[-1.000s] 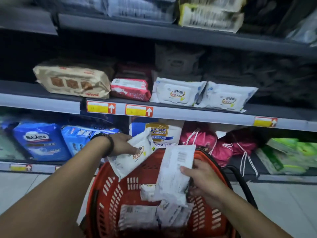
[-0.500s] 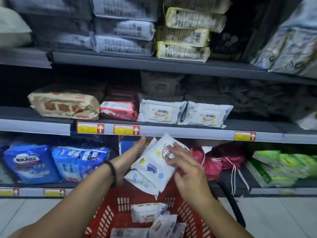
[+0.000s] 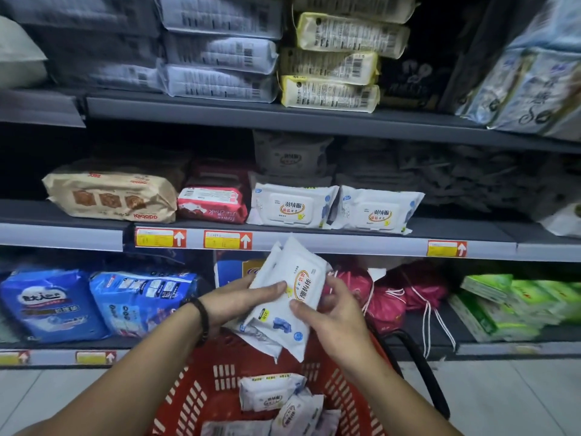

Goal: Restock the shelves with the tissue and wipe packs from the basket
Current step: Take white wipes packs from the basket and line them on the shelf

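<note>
Both hands hold a stack of white wipe packs [image 3: 290,294] above the red basket [image 3: 201,401], just below the middle shelf's edge. My left hand [image 3: 242,298] grips the stack's left side, thumb across the front. My right hand [image 3: 330,319] pinches its right edge. Several more white packs [image 3: 273,394] lie in the basket's bottom. On the middle shelf [image 3: 345,242] two matching white wipe packs [image 3: 292,206] lie side by side at the front.
A beige pack [image 3: 116,196] and a red pack [image 3: 213,204] lie left of the white ones. Blue packs [image 3: 94,303] fill the lower shelf at left, pink drawstring bags [image 3: 390,297] and green packs [image 3: 515,306] at right. Stacked packs [image 3: 330,61] sit on the top shelf.
Each hand lifted a pack out of the basket, then brought them together into one stack raised toward the middle shelf. The camera has tilted upward.
</note>
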Demonstrator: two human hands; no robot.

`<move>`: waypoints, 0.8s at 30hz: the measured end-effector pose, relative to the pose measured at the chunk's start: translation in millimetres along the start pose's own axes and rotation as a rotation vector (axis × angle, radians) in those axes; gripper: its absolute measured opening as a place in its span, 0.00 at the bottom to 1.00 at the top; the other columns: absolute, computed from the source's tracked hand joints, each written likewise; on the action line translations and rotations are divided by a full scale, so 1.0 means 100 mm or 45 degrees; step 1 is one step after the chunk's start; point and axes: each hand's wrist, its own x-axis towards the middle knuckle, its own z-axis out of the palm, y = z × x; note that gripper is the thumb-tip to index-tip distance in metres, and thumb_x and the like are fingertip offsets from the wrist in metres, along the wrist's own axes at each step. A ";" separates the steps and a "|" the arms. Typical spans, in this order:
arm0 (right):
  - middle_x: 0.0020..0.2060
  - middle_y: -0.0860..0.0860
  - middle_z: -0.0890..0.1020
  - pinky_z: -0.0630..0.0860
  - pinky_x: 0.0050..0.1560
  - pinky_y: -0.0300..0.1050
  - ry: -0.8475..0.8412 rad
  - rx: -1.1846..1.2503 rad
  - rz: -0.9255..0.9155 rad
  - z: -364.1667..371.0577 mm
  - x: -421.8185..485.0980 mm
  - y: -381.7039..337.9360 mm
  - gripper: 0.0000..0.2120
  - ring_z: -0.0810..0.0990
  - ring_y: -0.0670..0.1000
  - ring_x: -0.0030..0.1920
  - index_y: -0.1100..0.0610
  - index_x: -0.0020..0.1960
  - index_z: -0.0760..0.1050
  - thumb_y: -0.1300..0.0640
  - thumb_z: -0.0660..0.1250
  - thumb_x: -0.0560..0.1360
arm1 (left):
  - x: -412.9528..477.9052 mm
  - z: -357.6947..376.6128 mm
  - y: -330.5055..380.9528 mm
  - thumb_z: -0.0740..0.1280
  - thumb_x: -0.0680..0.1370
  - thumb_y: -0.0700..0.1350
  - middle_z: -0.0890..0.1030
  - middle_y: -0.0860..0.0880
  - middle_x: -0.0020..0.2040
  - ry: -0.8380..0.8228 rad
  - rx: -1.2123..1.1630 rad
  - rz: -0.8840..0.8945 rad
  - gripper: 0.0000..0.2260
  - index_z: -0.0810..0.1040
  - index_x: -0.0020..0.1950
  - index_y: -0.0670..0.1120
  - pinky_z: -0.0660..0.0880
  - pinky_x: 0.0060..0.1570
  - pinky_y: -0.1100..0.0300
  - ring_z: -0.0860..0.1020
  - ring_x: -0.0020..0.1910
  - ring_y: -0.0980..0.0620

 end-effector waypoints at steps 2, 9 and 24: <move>0.50 0.55 0.88 0.86 0.47 0.49 -0.122 0.008 -0.080 -0.08 0.09 -0.04 0.31 0.89 0.53 0.47 0.55 0.68 0.77 0.72 0.80 0.70 | 0.02 0.00 0.02 0.65 0.69 0.77 0.86 0.43 0.61 0.034 -0.087 -0.029 0.39 0.81 0.68 0.51 0.74 0.69 0.41 0.85 0.61 0.41; 0.59 0.46 0.84 0.77 0.59 0.42 -0.524 -0.436 -0.394 -0.42 0.31 -0.18 0.36 0.83 0.44 0.56 0.41 0.72 0.78 0.66 0.76 0.69 | -0.02 -0.03 0.01 0.68 0.72 0.72 0.83 0.40 0.66 -0.051 -0.255 0.051 0.32 0.84 0.65 0.50 0.76 0.68 0.39 0.82 0.64 0.39; 0.59 0.50 0.73 0.73 0.63 0.48 0.300 -0.491 -0.072 0.15 -0.03 -0.21 0.38 0.74 0.51 0.60 0.49 0.68 0.74 0.28 0.73 0.66 | 0.03 0.30 -0.01 0.76 0.72 0.60 0.88 0.44 0.55 0.102 -0.181 0.222 0.33 0.76 0.69 0.41 0.83 0.47 0.57 0.87 0.53 0.47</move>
